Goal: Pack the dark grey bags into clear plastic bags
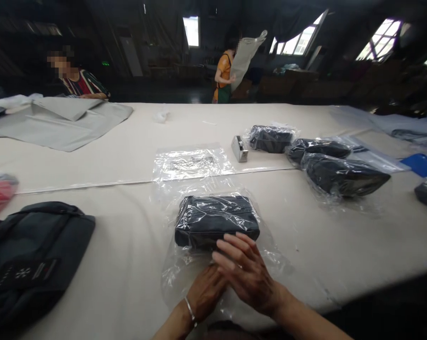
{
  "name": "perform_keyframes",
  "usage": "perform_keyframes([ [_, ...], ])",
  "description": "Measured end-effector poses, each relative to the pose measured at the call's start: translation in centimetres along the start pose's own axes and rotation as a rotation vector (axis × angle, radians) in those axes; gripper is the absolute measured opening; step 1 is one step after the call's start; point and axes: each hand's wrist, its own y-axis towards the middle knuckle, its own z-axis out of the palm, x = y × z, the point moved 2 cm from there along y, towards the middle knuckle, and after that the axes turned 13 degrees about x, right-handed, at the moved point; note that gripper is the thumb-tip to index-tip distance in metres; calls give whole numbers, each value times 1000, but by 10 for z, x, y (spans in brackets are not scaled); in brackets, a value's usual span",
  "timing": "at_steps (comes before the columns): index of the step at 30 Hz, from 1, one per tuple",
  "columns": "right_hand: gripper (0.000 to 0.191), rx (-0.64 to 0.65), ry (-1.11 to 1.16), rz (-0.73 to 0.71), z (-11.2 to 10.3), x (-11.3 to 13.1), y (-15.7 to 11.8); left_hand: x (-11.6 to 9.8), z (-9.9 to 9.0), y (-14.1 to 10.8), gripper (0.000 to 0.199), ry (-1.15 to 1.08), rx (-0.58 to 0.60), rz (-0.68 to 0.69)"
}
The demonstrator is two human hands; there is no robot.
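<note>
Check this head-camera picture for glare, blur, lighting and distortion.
Head view, middle: white glare streaks the plastic-wrapped dark bag; the right hand looks slightly blurred, perhaps by motion. Head view, background: bright windows stand out against a dim room, those toward the picture's right leaning, likely lens distortion.

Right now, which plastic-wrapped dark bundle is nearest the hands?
The bundle straight ahead, with the right hand at its near edge; the other wrapped bundles lie farther off, to the right.
</note>
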Motion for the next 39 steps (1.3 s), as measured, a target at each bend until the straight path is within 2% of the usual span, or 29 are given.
perform_keyframes([
  [2,51,61,-143,44,11,-13,25,6,13,2,34,6,57,0],
  [4,53,131,-225,48,30,-25,41,13,23,-1,42,18,144,8],
  [8,52,190,-280,37,59,-41,48,18,39,-13,52,31,236,12],
  [14,50,173,-237,16,61,-49,51,19,57,-20,52,35,208,14],
  [19,51,191,-219,8,65,-60,61,23,54,-20,50,-42,182,2],
  [24,54,205,-209,8,70,-70,68,29,36,-16,46,-148,167,3],
  [26,54,195,-202,10,72,-72,70,28,22,-14,41,-153,118,0],
  [28,56,201,-180,27,72,-72,71,27,3,-13,33,-102,21,-27],
  [31,59,270,-92,70,66,-70,73,32,-33,-13,35,30,-212,-171],
  [33,65,329,-5,87,58,-68,75,43,-53,-13,41,125,-310,-329],
  [36,75,364,93,79,47,-67,75,65,-73,-15,46,264,-320,-516],
  [39,78,315,112,41,50,-74,69,83,-87,-19,38,332,-361,-556],
])
